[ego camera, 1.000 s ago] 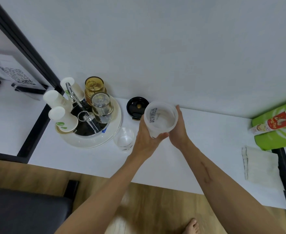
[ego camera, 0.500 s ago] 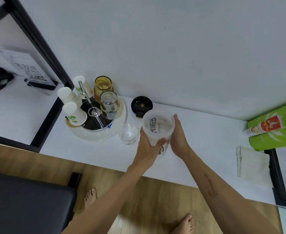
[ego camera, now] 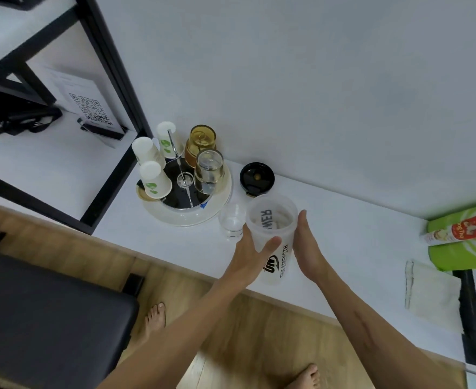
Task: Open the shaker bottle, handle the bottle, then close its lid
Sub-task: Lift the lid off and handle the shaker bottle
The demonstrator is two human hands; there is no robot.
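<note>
**Open shaker on white bench**

Your hands, left (ego camera: 249,252) w/ thumb wrapped round, right (ego camera: 307,248) flat against its side, hold the lidless shaker bottle (ego camera: 273,237) upright on the white bench (ego camera: 357,248) by a white wall; black lid (ego camera: 257,179) just behind. Wood floor (ego camera: 231,318) below.

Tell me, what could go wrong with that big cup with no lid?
The small clear glass stands right beside the left hand, so a sideways move could knock it over. The shaker bottle is open, with its black lid lying apart on the table; tipping it might spill anything inside. It also stands near the table's front edge, so a slip could drop it.
</note>
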